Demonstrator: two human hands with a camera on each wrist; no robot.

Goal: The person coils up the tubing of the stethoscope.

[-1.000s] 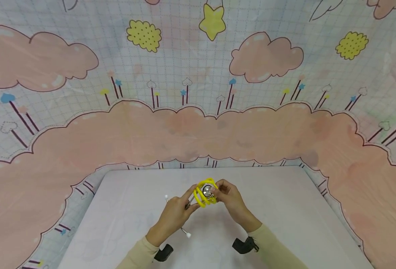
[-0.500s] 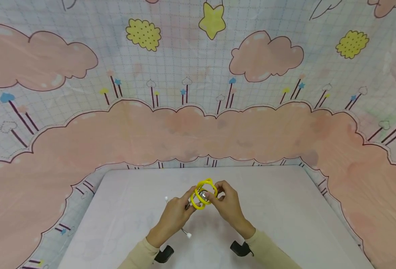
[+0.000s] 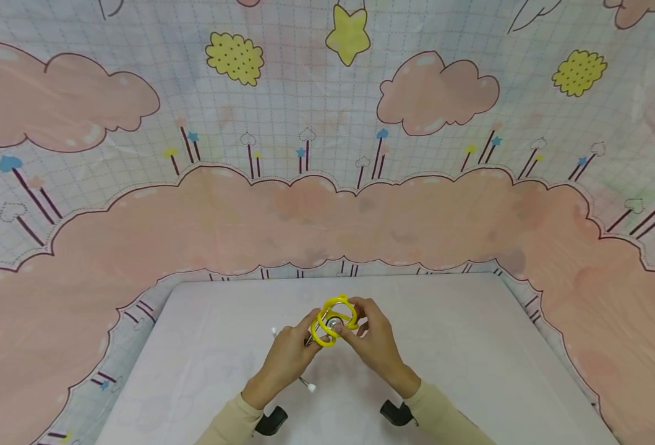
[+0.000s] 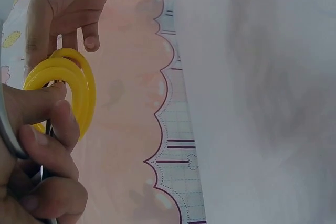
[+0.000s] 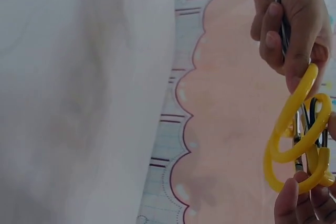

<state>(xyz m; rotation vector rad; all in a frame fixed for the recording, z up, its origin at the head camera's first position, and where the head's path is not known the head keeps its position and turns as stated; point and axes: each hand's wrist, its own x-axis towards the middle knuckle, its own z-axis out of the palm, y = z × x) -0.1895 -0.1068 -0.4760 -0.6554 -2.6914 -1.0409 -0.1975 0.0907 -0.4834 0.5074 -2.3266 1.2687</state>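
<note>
A stethoscope with yellow tubing (image 3: 342, 300) is held above the white table, its tube wound into loops. My left hand (image 3: 289, 352) grips its metal ear tubes just beside the loops. White ear tips (image 3: 312, 387) stick out on either side of that hand. From the right, my right hand (image 3: 380, 340) pinches the coil, thumb by the silver chest piece (image 3: 333, 322) inside the loops. In the right wrist view, fingertips (image 5: 287, 203) hold the lower part of the coil. The left wrist view shows left fingers curled round the dark and metal tubes, with the yellow loops (image 4: 86, 90) beyond.
The white tabletop (image 3: 461, 346) spreads beneath both hands. A patterned cloth (image 3: 305, 222) with pink clouds covers the area behind and around it. Black wrist mounts (image 3: 271, 421) sit below each forearm.
My right hand has shifted slightly left, bringing the yellow loops and chest piece closer to my left hand. The loops have turned and look rounder. My left hand stays nearly in place.
</note>
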